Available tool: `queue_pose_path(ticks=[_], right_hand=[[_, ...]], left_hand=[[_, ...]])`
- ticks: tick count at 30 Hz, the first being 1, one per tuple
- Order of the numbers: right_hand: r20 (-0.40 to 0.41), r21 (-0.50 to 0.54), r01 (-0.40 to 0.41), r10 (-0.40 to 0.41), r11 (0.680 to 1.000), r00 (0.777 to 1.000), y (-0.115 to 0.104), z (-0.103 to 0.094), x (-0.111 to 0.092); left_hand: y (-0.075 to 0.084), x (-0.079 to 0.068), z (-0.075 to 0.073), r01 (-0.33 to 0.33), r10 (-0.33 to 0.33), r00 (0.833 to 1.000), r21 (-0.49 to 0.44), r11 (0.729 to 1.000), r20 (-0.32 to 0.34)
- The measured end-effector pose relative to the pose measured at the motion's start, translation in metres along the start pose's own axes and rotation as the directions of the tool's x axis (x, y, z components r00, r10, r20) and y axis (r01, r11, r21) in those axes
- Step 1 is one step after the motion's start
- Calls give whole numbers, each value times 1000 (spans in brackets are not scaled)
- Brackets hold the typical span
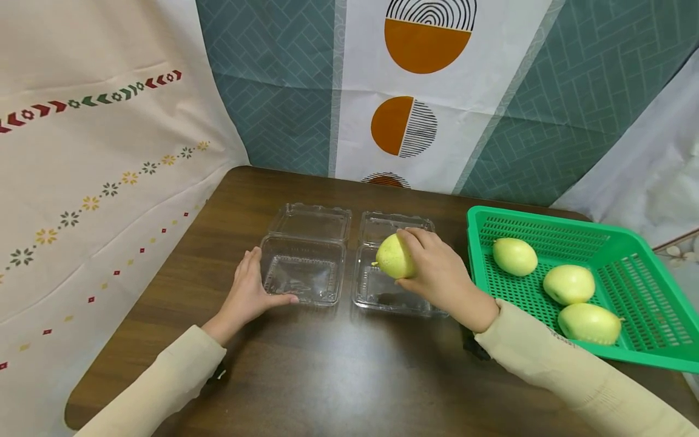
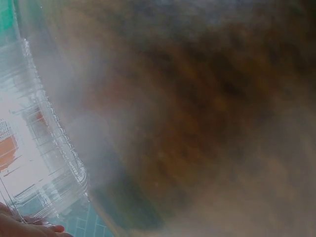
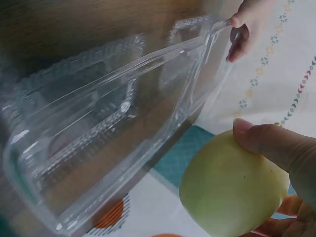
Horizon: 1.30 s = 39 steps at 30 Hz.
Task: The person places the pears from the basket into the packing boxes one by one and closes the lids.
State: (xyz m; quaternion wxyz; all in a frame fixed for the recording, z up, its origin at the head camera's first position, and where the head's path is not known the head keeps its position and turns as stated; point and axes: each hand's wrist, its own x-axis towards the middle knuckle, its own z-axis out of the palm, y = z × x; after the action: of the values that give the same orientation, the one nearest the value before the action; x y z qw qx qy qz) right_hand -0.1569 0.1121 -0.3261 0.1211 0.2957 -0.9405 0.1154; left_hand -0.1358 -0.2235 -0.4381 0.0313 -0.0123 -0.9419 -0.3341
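Note:
My right hand point(image 1: 443, 274) grips a yellow-green pear point(image 1: 395, 257) above the right clear plastic clamshell box point(image 1: 364, 291). In the right wrist view, the thumb presses on the top of the pear point(image 3: 229, 190) and the fingers curl beneath it. At the left clear clamshell box point(image 1: 303, 276), my left hand point(image 1: 248, 294) rests with extended fingers along its left side and the thumb at its front edge. Both boxes have their lids folded back. Only the fingers of the left hand point(image 2: 29, 228) show in the left wrist view, low in the corner.
A green plastic basket point(image 1: 617, 233) stands on the right of the brown wooden table point(image 1: 338, 376). It holds three pears point(image 1: 569, 284). Patterned cloth point(image 1: 289, 91) hangs behind the table, and pale embroidered cloth point(image 1: 109, 182) on the left.

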Motion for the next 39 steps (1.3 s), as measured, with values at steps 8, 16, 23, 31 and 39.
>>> queue_pose_path(ticks=[8, 16, 23, 31, 39], right_hand=[[-4, -13, 88, -88, 996, 996, -16, 9, 16], [12, -8, 153, -153, 988, 988, -29, 20, 26], [34, 17, 212, -212, 977, 977, -42, 31, 39], [48, 15, 244, -245, 970, 968, -49, 41, 48], [58, -26, 321, -319, 947, 946, -55, 54, 60]], left_hand=[[-1, 1, 2, -7, 7, 1000, 5, 1000, -5], [-2, 0, 3, -36, 36, 999, 2, 999, -10], [-1, 1, 0, -36, 36, 999, 9, 999, -14], [0, 1, -1, -14, 14, 1000, 26, 1000, -6], [3, 0, -2, 10, -10, 1000, 49, 999, 7]])
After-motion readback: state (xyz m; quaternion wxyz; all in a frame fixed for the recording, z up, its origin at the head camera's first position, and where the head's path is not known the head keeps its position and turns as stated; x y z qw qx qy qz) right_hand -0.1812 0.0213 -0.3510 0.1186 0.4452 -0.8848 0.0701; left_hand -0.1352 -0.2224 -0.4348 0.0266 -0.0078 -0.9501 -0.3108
